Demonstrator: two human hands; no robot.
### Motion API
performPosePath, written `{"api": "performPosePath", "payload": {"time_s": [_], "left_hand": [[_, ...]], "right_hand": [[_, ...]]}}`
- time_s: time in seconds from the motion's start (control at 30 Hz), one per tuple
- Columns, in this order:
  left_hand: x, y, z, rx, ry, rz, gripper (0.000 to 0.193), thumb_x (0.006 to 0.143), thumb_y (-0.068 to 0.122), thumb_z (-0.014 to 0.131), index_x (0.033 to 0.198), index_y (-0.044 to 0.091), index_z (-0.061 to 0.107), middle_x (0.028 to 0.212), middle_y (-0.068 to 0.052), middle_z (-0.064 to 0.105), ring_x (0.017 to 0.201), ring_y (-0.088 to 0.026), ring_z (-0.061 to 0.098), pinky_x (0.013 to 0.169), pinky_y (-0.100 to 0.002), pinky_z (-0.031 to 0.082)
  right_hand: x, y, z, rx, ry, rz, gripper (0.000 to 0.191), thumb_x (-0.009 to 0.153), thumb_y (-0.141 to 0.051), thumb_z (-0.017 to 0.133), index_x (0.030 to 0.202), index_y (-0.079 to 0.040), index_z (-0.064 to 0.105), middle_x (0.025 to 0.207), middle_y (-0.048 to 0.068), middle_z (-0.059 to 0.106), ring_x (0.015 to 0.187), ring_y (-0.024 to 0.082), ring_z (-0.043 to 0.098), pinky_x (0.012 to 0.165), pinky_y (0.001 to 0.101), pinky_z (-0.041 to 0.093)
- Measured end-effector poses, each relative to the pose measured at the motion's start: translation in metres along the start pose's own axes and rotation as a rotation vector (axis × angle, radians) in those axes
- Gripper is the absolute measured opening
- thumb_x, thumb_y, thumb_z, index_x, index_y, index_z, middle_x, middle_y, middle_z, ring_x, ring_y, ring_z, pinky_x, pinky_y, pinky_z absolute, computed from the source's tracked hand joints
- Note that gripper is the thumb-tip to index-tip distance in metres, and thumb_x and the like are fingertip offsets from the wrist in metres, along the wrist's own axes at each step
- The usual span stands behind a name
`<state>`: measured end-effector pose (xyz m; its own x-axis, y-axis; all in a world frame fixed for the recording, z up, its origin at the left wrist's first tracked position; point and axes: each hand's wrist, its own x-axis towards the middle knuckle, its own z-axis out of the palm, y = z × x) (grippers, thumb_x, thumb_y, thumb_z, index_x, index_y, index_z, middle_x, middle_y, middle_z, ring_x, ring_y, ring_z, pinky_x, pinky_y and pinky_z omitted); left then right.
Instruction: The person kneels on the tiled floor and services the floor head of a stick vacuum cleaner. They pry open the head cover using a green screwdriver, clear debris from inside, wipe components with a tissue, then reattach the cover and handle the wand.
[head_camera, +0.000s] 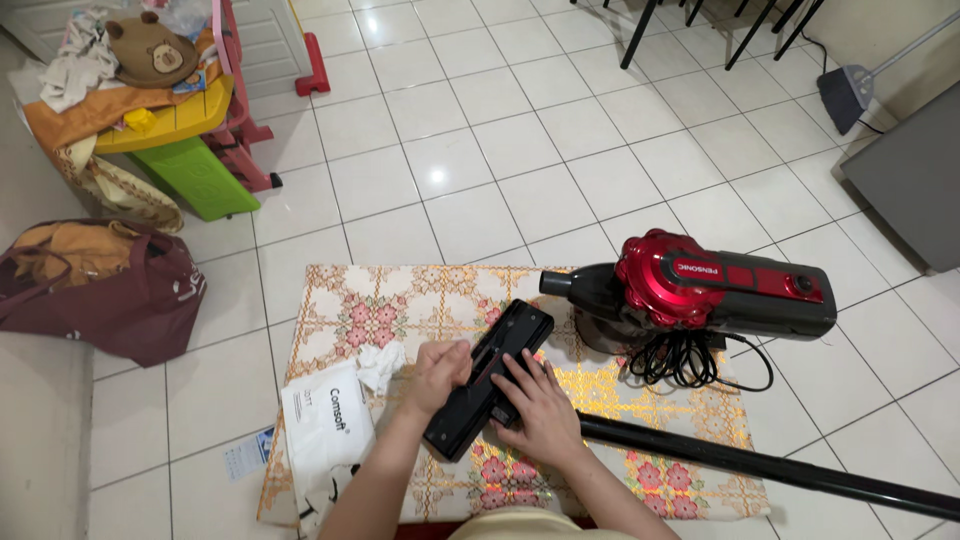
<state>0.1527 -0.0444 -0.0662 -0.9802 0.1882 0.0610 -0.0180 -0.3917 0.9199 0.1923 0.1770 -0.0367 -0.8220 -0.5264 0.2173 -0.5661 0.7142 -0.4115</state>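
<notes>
A: What do the hands have?

B: Both are on a black floor head, lying slantwise on the cloth. The left hand curls over its left edge, fingers closed on it. The right hand lies flat over the near end, fingers spread and pressing on the top face.

A: So the head sits between them?

B: Yes, it runs from just under the right hand up and away past the left hand's fingertips.

A: What is close by?

B: Just left of the left hand, a crumpled white tissue, and nearer the body a white bag lying partly off the cloth. Right of the right hand, a black tube runs off along the floor.

A: And further out?

B: Beyond the right hand, a red and dark vacuum lies on its side, with its black cord coiled just in front. Well off to the left, a maroon bag sits on the tiles. Far beyond it, a toy table in yellow, green and pink is heaped with clothes.
</notes>
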Motion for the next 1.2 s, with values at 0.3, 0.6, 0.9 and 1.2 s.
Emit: {"api": "performPosePath", "payload": {"time_s": [0.3,0.6,0.9,1.2], "left_hand": [[-0.004,0.015,0.043,0.110,0.684,0.113,0.034,0.108,0.028,0.050,0.079,0.009,0.053,0.061,0.003,0.047,0.056,-0.006,0.043,0.054,-0.024,0.036],[-0.023,0.013,0.067,0.265,0.747,0.215,0.050,0.111,0.032,0.051,0.067,0.007,0.047,0.058,0.004,0.046,0.054,-0.005,0.039,0.050,-0.026,0.032],[-0.011,0.004,0.037,0.369,0.258,0.095,0.053,0.109,0.035,0.052,0.065,0.006,0.054,0.055,0.003,0.048,0.052,-0.004,0.041,0.050,-0.025,0.032],[-0.002,0.023,-0.001,-0.072,0.329,0.098,0.043,0.116,0.030,0.047,0.078,0.010,0.044,0.061,0.003,0.040,0.055,-0.009,0.041,0.055,-0.026,0.042]], "right_hand": [[-0.008,-0.002,0.003,-0.018,0.029,0.033,0.072,0.073,-0.042,0.081,0.137,-0.018,0.061,0.156,0.011,0.045,0.148,0.039,0.032,0.119,0.0580,0.026],[-0.005,-0.002,0.004,-0.047,0.036,0.023,0.074,0.072,-0.044,0.081,0.138,-0.018,0.060,0.155,0.011,0.045,0.147,0.039,0.034,0.118,0.0590,0.027],[-0.005,-0.004,0.002,-0.058,0.026,0.029,0.070,0.072,-0.044,0.080,0.135,-0.018,0.062,0.154,0.011,0.047,0.146,0.039,0.036,0.117,0.0595,0.030],[-0.007,-0.004,0.000,-0.045,0.035,0.026,0.069,0.074,-0.043,0.080,0.135,-0.018,0.062,0.155,0.011,0.047,0.147,0.039,0.037,0.118,0.0597,0.031]]}}
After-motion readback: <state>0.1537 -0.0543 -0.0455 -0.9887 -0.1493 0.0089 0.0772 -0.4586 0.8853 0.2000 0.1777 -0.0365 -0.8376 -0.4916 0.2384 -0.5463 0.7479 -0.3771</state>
